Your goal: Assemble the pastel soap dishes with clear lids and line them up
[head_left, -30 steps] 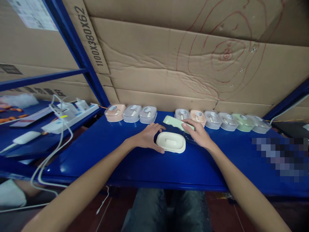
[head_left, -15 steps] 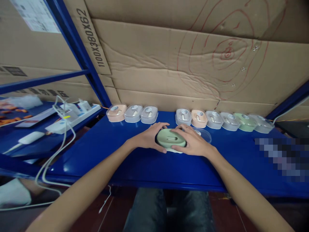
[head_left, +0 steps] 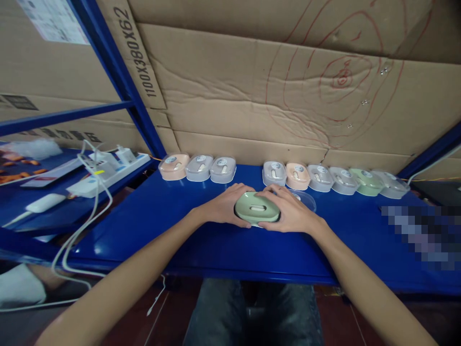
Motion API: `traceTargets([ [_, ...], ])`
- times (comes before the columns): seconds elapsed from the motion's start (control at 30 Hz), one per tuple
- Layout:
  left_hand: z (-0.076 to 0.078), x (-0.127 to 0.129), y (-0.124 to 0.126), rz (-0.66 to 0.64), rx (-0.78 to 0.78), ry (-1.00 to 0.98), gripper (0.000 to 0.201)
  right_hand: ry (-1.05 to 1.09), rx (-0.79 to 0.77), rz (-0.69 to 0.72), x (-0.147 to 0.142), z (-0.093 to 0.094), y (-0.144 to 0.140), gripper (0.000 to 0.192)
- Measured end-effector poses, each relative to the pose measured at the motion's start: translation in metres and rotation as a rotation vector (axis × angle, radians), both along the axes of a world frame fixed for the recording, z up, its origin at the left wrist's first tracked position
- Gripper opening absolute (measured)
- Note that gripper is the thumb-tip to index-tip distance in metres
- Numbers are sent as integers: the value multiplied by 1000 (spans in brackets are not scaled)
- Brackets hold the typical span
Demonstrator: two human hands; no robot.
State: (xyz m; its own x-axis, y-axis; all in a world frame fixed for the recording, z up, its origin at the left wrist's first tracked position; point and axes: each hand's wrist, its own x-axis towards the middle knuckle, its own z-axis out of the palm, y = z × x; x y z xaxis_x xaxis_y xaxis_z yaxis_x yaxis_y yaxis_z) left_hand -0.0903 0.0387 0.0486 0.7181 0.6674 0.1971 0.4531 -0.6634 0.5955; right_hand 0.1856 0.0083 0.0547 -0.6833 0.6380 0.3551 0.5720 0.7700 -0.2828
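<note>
A pale green oval soap-box part (head_left: 257, 210) sits on top of a cream oval base, of which only a thin edge shows beneath it, at the middle of the blue shelf top (head_left: 201, 235). My left hand (head_left: 223, 207) cups its left end. My right hand (head_left: 292, 211) grips its right end, fingers over the rim. A clear oval lid (head_left: 307, 199) lies flat just behind my right hand.
Closed oval boxes stand in a row along the cardboard back wall: three at the left (head_left: 197, 168), several at the right (head_left: 334, 179). A white power strip with cables (head_left: 104, 173) lies on the lower left shelf. A blue upright post (head_left: 118, 72) rises at the left.
My right hand brought the green part down from a tilt onto the cream base. Both hands have closed in around the stacked pieces.
</note>
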Motion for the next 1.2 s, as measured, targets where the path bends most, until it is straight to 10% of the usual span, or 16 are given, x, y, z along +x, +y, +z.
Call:
traceTargets([
  [1.03,-2,2,3,-48,17,79,86,-118,-33,-40,-8,-6,0,96],
  [1.2,-3,-4,8,24,26,67,81,-4,26,-142,15,11,6,69],
])
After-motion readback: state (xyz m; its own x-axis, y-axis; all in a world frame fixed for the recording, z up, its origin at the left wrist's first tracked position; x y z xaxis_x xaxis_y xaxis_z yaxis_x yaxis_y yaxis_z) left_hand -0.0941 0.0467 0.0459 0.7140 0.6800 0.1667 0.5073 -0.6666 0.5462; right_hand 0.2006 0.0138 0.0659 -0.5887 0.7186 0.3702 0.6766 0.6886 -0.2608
